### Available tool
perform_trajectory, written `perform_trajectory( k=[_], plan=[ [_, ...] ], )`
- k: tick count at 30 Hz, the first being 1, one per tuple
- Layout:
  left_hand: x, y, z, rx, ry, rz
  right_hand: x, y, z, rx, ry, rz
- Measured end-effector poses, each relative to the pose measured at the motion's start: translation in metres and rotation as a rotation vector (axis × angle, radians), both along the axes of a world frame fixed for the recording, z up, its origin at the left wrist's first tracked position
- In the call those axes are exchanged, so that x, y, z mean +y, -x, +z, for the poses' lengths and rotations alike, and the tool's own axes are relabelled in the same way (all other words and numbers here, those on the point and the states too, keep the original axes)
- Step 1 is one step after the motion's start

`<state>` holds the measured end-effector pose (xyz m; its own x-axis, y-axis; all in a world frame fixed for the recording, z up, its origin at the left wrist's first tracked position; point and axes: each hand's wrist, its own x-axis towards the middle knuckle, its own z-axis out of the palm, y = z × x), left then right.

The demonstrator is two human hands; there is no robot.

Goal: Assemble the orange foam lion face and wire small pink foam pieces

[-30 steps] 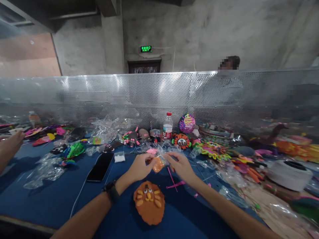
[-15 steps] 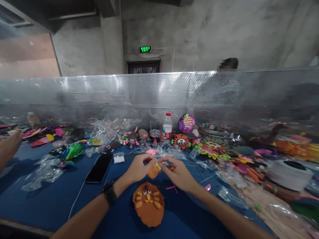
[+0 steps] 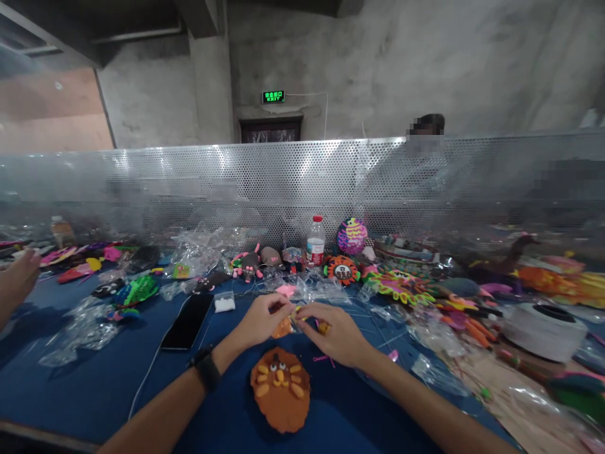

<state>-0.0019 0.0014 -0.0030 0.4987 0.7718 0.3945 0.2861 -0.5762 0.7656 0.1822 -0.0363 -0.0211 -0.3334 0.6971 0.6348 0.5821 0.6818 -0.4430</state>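
Over the blue table, my left hand (image 3: 263,320) is closed around an orange lump of modelling clay (image 3: 282,328), possibly in clear wrapping. My right hand (image 3: 336,331) meets it, thumb and forefinger pinched at a small yellow bit (image 3: 298,312). A yellow clay lump (image 3: 324,326) shows under its curled fingers. Just below both hands lies a brown-orange clay animal face (image 3: 281,391) with white eyes and light orange pieces on its cheeks. A thin pink plastic tool (image 3: 324,359) rests under my right hand.
A black phone (image 3: 188,321) with a white cable and a small white packet (image 3: 224,302) lie left. Behind stand a bottle (image 3: 316,241), clay figures (image 3: 344,269) and a perforated metal screen (image 3: 278,183). A white roll (image 3: 543,331) is at right. Another person's hand (image 3: 21,277) appears far left.
My right hand has shifted slightly, its fingers turning lower over the orange clay, and the yellow lump shows more in it. My left hand stays nearly in place; the view moved slightly.
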Motion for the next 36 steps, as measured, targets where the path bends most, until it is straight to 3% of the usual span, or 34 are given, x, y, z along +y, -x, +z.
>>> perform_trajectory(
  k=[10, 17, 29, 36],
  plan=[
    [-0.007, -0.003, 0.006, 0.07, -0.019, 0.047, 0.002, -0.001, 0.001, -0.061, 0.155, -0.258],
    [-0.008, -0.003, 0.007, 0.051, -0.037, 0.044, -0.003, 0.003, 0.005, 0.101, 0.222, -0.008],
    [-0.008, -0.004, 0.004, 0.019, -0.019, 0.01, -0.004, 0.007, 0.005, 0.181, 0.261, 0.002],
    [-0.013, -0.005, 0.01, 0.071, -0.042, 0.016, -0.005, 0.007, 0.006, 0.185, 0.24, -0.024]
  ],
)
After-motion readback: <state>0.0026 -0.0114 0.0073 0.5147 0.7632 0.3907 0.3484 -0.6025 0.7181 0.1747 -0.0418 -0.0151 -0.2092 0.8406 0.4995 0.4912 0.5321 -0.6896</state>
